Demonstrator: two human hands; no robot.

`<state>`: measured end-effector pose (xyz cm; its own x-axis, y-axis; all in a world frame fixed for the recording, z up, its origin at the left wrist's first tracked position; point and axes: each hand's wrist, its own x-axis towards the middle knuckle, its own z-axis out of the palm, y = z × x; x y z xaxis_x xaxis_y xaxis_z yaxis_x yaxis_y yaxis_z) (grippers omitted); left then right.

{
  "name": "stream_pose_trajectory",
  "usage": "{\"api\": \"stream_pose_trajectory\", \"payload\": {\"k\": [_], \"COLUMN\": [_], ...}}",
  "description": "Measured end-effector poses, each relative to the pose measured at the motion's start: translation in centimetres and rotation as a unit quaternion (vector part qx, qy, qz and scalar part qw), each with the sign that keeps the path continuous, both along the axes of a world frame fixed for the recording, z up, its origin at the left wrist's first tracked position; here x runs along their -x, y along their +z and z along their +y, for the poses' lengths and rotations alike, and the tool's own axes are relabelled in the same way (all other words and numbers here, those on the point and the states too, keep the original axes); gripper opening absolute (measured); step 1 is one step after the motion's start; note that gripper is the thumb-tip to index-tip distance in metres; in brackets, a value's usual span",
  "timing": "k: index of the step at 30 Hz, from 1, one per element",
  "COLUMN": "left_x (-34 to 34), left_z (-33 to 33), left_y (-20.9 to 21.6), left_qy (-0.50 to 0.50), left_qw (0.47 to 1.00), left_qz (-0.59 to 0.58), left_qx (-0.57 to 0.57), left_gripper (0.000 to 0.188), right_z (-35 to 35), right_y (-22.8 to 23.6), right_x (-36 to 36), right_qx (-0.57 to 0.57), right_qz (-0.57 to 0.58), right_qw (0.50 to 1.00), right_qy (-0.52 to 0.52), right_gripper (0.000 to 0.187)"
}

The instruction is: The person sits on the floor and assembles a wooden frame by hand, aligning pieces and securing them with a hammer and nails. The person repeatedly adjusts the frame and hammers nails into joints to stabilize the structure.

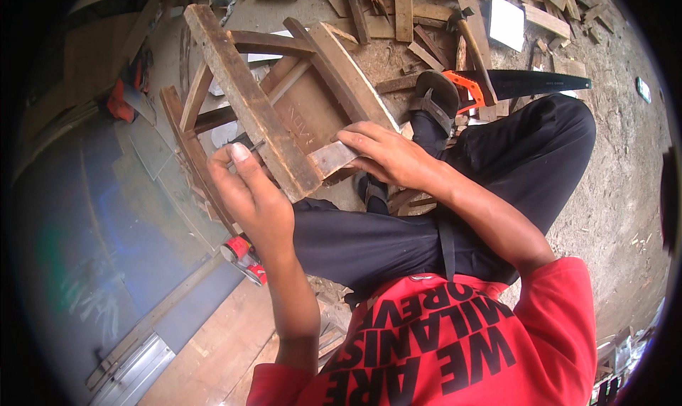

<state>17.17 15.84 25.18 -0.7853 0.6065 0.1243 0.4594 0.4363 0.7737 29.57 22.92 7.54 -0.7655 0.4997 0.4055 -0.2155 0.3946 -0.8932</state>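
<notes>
A worn wooden stool point(238, 86) lies tilted in front of me, its legs, crosspieces and inner panel showing. My right hand point(383, 154) is closed over a short crosspiece point(332, 157) at its near end. Beside the near leg, my left hand point(249, 182) is closed in a pinch, thumb uppermost. A thin dark nail-like piece point(258, 144) sticks out between the thumb and the leg. Its other end is hidden by my fingers, and I cannot tell whether it enters the wood.
An orange-handled saw point(526, 84) and a hammer point(472, 44) lie to the right, beyond my bent knee. Wood offcuts point(426, 22) litter the far floor. Red cans point(238, 248) stand left of my leg, near a blue-grey board point(106, 228). A phone-like object point(643, 90) lies far right.
</notes>
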Motion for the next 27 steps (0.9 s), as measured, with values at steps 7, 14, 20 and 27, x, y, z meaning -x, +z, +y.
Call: {"api": "stream_pose_trajectory", "payload": {"k": [7, 14, 20, 27], "left_x": [0.1, -0.2, -0.5, -0.5], "left_z": [0.0, 0.3, 0.6, 0.6], "left_y": [0.0, 0.4, 0.4, 0.4], "left_qy": [-0.002, 0.008, 0.016, 0.015], "left_qw": [1.000, 0.998, 0.998, 0.998], "left_qz": [-0.018, -0.056, -0.057, -0.052], "left_qx": [-0.011, -0.027, -0.037, -0.028], "left_gripper": [0.035, 0.036, 0.036, 0.037], "right_z": [0.0, 0.0, 0.1, 0.1], "right_y": [0.1, 0.1, 0.3, 0.2], "right_x": [0.0, 0.1, 0.0, 0.0], "right_qx": [-0.007, -0.006, -0.008, -0.004], "right_qz": [-0.009, -0.012, -0.008, -0.005], "right_qw": [1.000, 1.000, 1.000, 1.000], "right_qy": [-0.002, 0.002, 0.001, 0.002], "right_gripper": [0.051, 0.051, 0.050, 0.050]}}
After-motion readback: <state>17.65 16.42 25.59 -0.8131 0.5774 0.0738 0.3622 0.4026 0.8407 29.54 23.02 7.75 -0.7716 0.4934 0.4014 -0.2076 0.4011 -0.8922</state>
